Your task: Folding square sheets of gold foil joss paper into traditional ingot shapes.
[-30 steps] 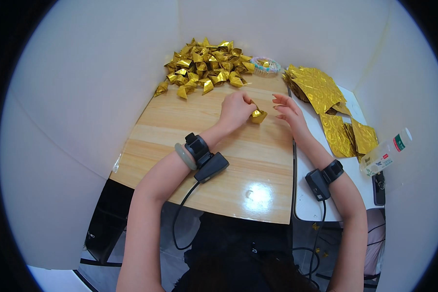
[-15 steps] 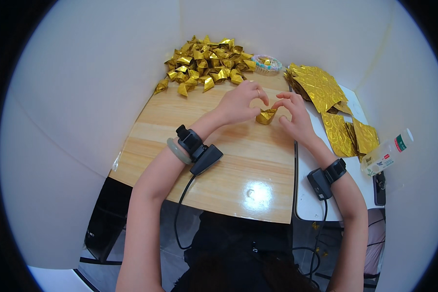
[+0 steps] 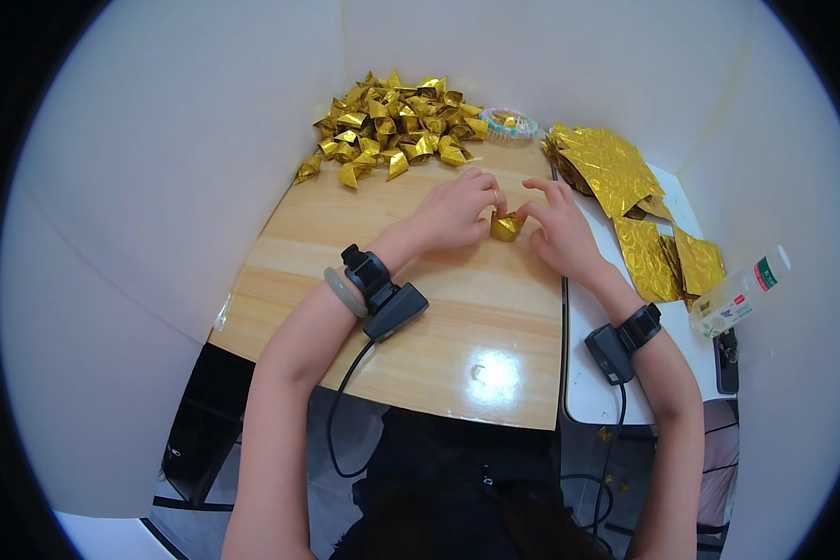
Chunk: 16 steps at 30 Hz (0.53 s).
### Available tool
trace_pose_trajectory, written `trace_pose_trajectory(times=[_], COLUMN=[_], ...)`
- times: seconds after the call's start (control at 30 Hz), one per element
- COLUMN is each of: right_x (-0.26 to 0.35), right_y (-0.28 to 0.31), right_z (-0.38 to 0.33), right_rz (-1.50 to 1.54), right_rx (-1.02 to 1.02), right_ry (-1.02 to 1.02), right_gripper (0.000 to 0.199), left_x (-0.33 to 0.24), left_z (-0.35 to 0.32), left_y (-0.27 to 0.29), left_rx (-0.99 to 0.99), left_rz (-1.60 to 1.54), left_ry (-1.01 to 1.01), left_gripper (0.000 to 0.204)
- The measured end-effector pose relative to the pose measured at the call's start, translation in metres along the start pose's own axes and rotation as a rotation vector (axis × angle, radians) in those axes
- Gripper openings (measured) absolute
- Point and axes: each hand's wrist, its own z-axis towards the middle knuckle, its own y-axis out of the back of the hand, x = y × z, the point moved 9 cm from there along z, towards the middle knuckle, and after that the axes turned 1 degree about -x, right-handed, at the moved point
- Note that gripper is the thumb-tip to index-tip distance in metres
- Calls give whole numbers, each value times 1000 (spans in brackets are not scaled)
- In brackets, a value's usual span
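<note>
A small folded gold paper ingot (image 3: 505, 227) stands on the wooden board, between my two hands. My left hand (image 3: 459, 211) pinches it from the left, its index finger bent down onto the ingot's top edge and its thumb at the side. From the right, my right hand (image 3: 562, 230) presses its index finger and thumb around the other end. The right middle finger is lifted off. At the far left of the board lies a heap of folded gold paper ingots (image 3: 383, 121).
A stack of gold paper sheets (image 3: 611, 168) and smaller gold sheets (image 3: 646, 257) lie on the white table (image 3: 588, 373) at right. A clear bottle (image 3: 739, 297) leans there beside a phone (image 3: 726, 362). A pastel ring-shaped basket (image 3: 509, 123) stands beside the heap. Cables hang from both wrist devices.
My fingers have closed in on the gold paper ingot from both sides. The left hand has come slightly down, its index finger now on the ingot.
</note>
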Motion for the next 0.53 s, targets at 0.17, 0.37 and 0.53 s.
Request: trace_pose_trajectory(times=[0.17, 0.37, 0.53], right_x=[-7, -14, -43], right_y=[-2, 3, 20], right_z=[-1, 0, -5], right_rz=[45, 136, 390], right_rx=[23, -75, -287], right_ry=[-56, -105, -318], right_gripper=[29, 37, 42], left_x=[4, 14, 70], left_z=[-1, 3, -13], left_y=[-2, -5, 63], left_rx=[22, 143, -523], left_rz=[-34, -12, 148], left_ry=[34, 179, 527], left_gripper=[19, 17, 47])
